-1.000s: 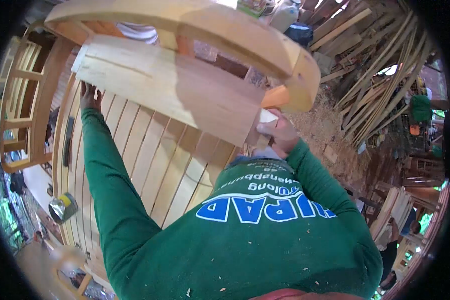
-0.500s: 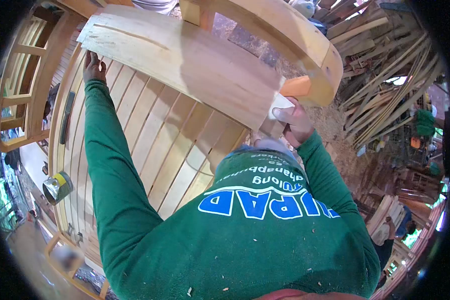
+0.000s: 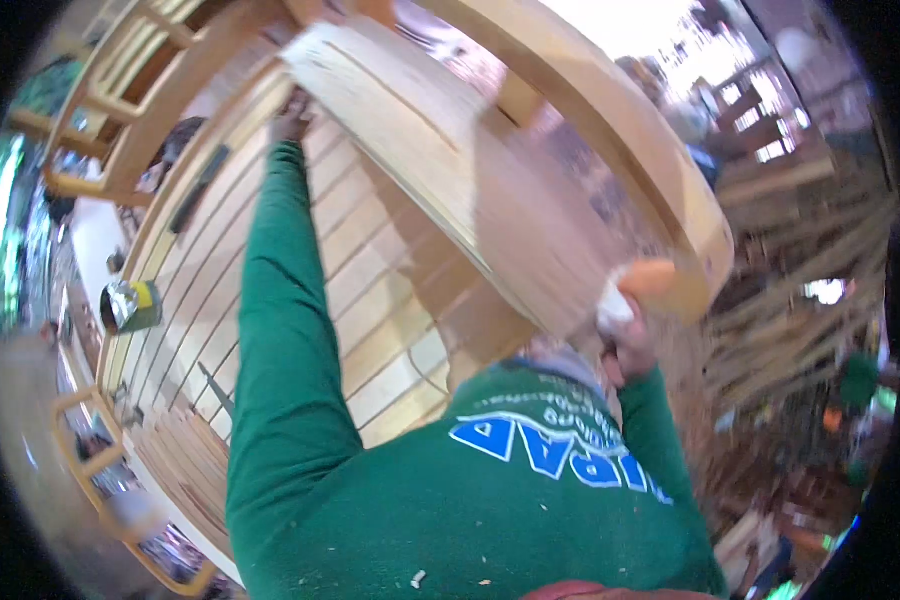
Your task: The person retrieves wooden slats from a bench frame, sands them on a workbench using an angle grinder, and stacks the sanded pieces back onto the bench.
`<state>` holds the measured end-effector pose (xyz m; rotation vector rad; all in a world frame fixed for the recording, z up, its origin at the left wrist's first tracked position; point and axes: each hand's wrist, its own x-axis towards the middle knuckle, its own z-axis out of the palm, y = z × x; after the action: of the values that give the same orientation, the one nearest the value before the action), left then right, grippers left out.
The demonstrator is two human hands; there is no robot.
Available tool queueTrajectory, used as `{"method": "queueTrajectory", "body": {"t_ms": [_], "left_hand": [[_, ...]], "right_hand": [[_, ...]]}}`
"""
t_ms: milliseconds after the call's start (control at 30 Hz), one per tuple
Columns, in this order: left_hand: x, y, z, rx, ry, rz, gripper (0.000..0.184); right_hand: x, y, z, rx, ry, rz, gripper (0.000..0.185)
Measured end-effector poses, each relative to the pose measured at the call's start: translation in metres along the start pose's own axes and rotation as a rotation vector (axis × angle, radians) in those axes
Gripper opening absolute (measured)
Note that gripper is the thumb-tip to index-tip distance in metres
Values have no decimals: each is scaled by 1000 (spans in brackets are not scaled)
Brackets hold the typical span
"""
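A wide, pale wooden board (image 3: 540, 220) slants across the view, above a slatted wooden panel (image 3: 370, 325). My left arm is stretched out, and my left hand (image 3: 292, 118) is at the board's far end, its fingers at the lower edge and blurred. At the near end, my right hand (image 3: 632, 345) is closed around the board's corner, the thumb by a bright white patch. Whether that patch is sunlit wood or a separate piece, I cannot tell. An orange-lit piece of wood (image 3: 648, 278) lies just beyond the right hand.
A curved wooden frame (image 3: 610, 110) arches beyond the board. On the panel's left side are an open tin can (image 3: 132, 306) and a dark long tool (image 3: 200, 188). Thin wood strips (image 3: 180, 465) lie at lower left. Scrap wood (image 3: 810, 290) is heaped at right.
My view has turned, so the board, panel and both hands appear farther right and the right hand lower. Both hands remain at the board's ends. Wood strips have come into view at lower left.
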<state>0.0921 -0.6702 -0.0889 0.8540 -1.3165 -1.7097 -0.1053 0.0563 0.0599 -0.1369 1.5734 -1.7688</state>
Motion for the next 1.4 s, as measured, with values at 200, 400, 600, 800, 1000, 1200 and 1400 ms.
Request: {"method": "queueTrajectory", "body": {"t_ms": [200, 400, 600, 800, 1000, 1200, 1400], "left_hand": [[-66, 48, 82, 1, 148, 1, 53], [-181, -18, 161, -52, 103, 89, 63], [-442, 58, 304, 374, -49, -64, 117], [-482, 55, 319, 589, -141, -114, 108], [-491, 48, 328, 602, 5, -89, 100], [-546, 90, 384, 506, 102, -354, 105], [-578, 34, 430, 544, 405, -248, 101]], "right_hand": [[1, -11, -2, -296, -59, -22, 55], [3, -32, 12, -319, -70, 51, 55], [25, -23, -14, -597, -196, -88, 62], [49, -18, -26, -645, -351, -102, 48], [44, -30, -14, -492, -526, -47, 47], [98, -29, -49, -714, -900, -70, 45], [40, -67, -23, -649, -873, -94, 41]]}}
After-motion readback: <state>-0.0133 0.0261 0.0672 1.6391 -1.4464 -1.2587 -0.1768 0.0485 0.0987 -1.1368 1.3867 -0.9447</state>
